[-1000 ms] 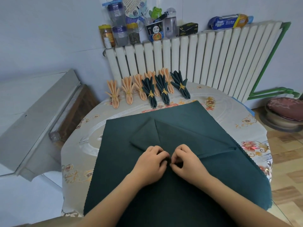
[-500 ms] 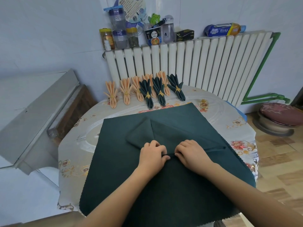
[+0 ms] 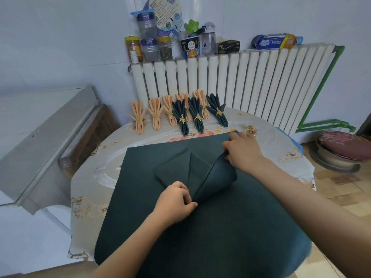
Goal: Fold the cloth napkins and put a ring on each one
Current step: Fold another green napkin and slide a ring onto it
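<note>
A dark green cloth napkin lies spread over the round table, partly pleated at its middle. My left hand pinches the gathered folds at the centre. My right hand grips the napkin's far right corner and holds it lifted, so the cloth curls up between both hands. A loose gold ring sits on the table just beyond my right hand. Several folded, ringed napkins stand in a row at the back, peach ones on the left and green ones on the right.
A white radiator runs behind the table, with jars, bottles and boxes on top. A grey metal cabinet stands on the left. A cushioned stool is on the floor at the right.
My right hand left the centre, moved up and right, took the far corner and lifted it. My left hand stays pinching the middle folds.
</note>
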Action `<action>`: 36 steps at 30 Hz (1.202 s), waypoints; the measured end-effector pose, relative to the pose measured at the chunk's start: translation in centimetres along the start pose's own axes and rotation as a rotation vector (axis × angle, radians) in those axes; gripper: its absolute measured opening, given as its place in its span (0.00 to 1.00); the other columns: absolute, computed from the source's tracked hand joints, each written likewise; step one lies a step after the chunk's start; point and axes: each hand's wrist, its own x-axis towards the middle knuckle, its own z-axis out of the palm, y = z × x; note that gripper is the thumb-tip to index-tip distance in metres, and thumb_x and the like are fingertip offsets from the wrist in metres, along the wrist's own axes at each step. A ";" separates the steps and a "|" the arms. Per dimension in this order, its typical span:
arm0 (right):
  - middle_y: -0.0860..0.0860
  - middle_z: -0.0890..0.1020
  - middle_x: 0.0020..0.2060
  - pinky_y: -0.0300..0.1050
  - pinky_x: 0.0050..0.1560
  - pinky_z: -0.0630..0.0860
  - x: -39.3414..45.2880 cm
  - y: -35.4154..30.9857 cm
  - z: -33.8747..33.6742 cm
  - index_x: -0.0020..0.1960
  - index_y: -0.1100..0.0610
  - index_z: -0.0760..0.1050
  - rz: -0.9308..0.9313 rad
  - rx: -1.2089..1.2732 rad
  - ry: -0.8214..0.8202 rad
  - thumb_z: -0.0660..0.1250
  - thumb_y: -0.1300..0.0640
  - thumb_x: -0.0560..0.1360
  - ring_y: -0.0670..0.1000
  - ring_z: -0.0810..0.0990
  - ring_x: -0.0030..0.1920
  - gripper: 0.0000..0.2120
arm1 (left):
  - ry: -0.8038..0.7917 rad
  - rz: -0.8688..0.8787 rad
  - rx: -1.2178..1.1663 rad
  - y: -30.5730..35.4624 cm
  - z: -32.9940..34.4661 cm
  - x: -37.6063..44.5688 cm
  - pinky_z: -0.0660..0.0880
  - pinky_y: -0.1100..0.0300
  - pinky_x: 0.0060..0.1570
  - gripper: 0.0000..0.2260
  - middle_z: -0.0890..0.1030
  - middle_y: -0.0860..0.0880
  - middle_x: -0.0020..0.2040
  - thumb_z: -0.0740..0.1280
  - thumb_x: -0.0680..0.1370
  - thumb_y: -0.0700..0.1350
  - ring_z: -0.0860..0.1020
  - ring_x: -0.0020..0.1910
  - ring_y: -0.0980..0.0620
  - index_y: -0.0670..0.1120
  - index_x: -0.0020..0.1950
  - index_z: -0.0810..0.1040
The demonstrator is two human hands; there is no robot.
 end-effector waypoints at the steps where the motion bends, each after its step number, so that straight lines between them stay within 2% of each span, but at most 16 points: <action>1: 0.52 0.73 0.55 0.48 0.56 0.67 1.5 -0.7 0.0 0.56 0.51 0.76 -0.026 0.062 -0.008 0.65 0.53 0.75 0.56 0.71 0.57 0.10 | 0.020 -0.002 0.003 -0.2 -0.1 0.1 0.66 0.67 0.45 0.12 0.72 0.59 0.52 0.69 0.74 0.55 0.72 0.49 0.61 0.51 0.35 0.76; 4: 0.54 0.73 0.55 0.47 0.51 0.70 4.7 -2.4 0.8 0.56 0.54 0.75 -0.066 0.287 -0.071 0.67 0.55 0.74 0.56 0.73 0.55 0.10 | 0.064 -0.001 0.021 0.0 0.0 0.4 0.68 0.66 0.44 0.14 0.74 0.59 0.51 0.67 0.75 0.56 0.73 0.47 0.61 0.51 0.33 0.75; 8: 0.53 0.77 0.51 0.47 0.50 0.72 8.1 -4.4 3.4 0.50 0.53 0.71 -0.082 0.502 -0.157 0.68 0.60 0.74 0.56 0.75 0.54 0.08 | 0.068 -0.003 0.032 -0.3 -0.1 1.2 0.73 0.61 0.51 0.13 0.74 0.57 0.51 0.66 0.75 0.55 0.73 0.51 0.58 0.51 0.34 0.74; 11: 0.55 0.78 0.53 0.50 0.52 0.73 9.1 -4.9 4.9 0.54 0.55 0.69 -0.061 0.570 -0.206 0.68 0.59 0.74 0.57 0.76 0.53 0.11 | 0.061 0.009 0.047 -0.1 -0.2 1.3 0.73 0.62 0.50 0.10 0.73 0.56 0.51 0.67 0.74 0.55 0.72 0.51 0.57 0.51 0.37 0.73; 14: 0.55 0.78 0.53 0.51 0.53 0.74 9.8 -5.4 6.2 0.56 0.56 0.69 -0.024 0.641 -0.228 0.69 0.59 0.74 0.57 0.76 0.54 0.13 | 0.074 0.016 0.064 -0.2 -0.4 1.5 0.71 0.62 0.48 0.08 0.72 0.56 0.50 0.67 0.74 0.54 0.72 0.49 0.56 0.52 0.46 0.71; 17: 0.54 0.79 0.54 0.49 0.53 0.73 10.0 -5.9 7.7 0.57 0.56 0.69 0.015 0.701 -0.221 0.69 0.57 0.74 0.56 0.76 0.54 0.14 | 0.039 0.049 0.087 -0.8 -0.3 1.7 0.72 0.60 0.52 0.16 0.72 0.56 0.54 0.65 0.75 0.55 0.72 0.53 0.56 0.56 0.61 0.70; 20: 0.52 0.79 0.55 0.48 0.54 0.73 9.7 -6.0 9.3 0.57 0.56 0.71 0.079 0.757 -0.184 0.69 0.55 0.74 0.55 0.77 0.56 0.14 | -0.007 0.084 0.132 -0.9 -0.4 1.9 0.71 0.60 0.55 0.19 0.71 0.55 0.58 0.63 0.77 0.56 0.71 0.57 0.55 0.61 0.68 0.69; 24: 0.48 0.77 0.43 0.43 0.45 0.72 9.5 -6.4 10.8 0.53 0.55 0.74 0.175 0.852 -0.101 0.71 0.51 0.72 0.52 0.77 0.49 0.13 | -0.048 0.100 0.166 -1.2 -0.7 2.3 0.70 0.60 0.56 0.19 0.71 0.55 0.59 0.62 0.77 0.56 0.70 0.59 0.55 0.61 0.68 0.71; 29: 0.50 0.76 0.45 0.45 0.46 0.69 9.4 -6.8 11.7 0.49 0.54 0.72 0.151 0.566 0.055 0.66 0.43 0.74 0.52 0.74 0.48 0.14 | -0.061 0.104 0.165 -1.2 -0.8 2.4 0.69 0.61 0.55 0.19 0.71 0.55 0.58 0.61 0.77 0.55 0.71 0.58 0.55 0.60 0.68 0.72; 33: 0.53 0.76 0.46 0.46 0.47 0.69 8.9 -6.6 11.6 0.49 0.55 0.74 0.162 0.553 0.132 0.61 0.46 0.77 0.54 0.74 0.49 0.13 | -0.081 0.100 0.157 -1.1 -0.9 2.6 0.70 0.59 0.55 0.18 0.71 0.54 0.58 0.61 0.77 0.55 0.72 0.57 0.54 0.60 0.68 0.72; 36: 0.52 0.77 0.44 0.46 0.47 0.70 7.0 -6.5 10.5 0.48 0.57 0.75 0.153 0.638 0.257 0.63 0.50 0.77 0.53 0.74 0.47 0.10 | -0.101 0.088 0.141 -1.4 -1.2 2.9 0.70 0.60 0.55 0.17 0.72 0.54 0.58 0.59 0.78 0.53 0.72 0.57 0.54 0.60 0.67 0.73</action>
